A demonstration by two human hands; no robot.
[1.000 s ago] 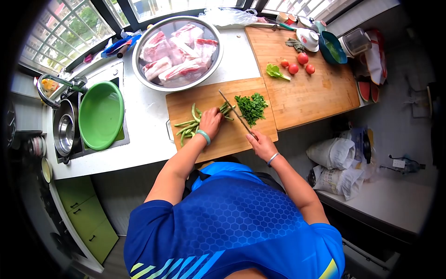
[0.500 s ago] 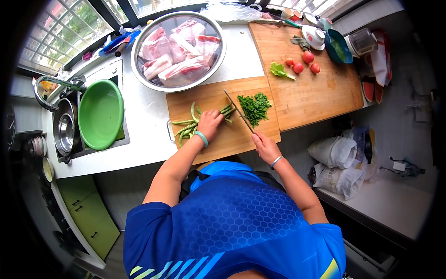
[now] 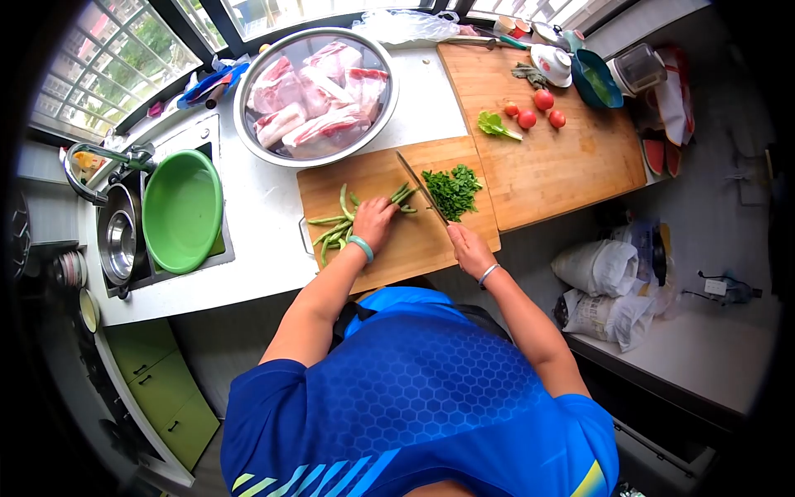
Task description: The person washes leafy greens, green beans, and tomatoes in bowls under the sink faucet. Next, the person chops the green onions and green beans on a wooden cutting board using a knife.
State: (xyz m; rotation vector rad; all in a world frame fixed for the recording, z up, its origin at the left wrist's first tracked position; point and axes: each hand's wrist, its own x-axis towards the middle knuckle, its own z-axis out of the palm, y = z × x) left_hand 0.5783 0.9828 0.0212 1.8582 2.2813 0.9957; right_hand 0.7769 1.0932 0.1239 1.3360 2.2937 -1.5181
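My left hand (image 3: 377, 222) is closed over a small bunch of green beans (image 3: 403, 196), whose ends stick out to the right of its fingers. More loose green beans (image 3: 331, 228) lie left of that hand on the wooden cutting board (image 3: 406, 253). In my right hand (image 3: 472, 250) is the handle of a kitchen knife (image 3: 421, 185). Its blade slants up and left, between the bean ends and a pile of chopped greens (image 3: 452, 192). Whether the blade touches the beans I cannot tell.
Behind the board stands a metal basin (image 3: 387, 124) with several slabs of raw meat. A larger wooden board (image 3: 571, 178) at the right bears tomatoes (image 3: 527, 119), a lettuce leaf (image 3: 497, 126) and a lidded white bowl (image 3: 551, 66). A green basin (image 3: 182, 211) sits over the sink at left.
The camera view has shifted slightly. Both hands keep nearly the same places, left on the beans and right on the knife, and the knife's tilt has barely altered.
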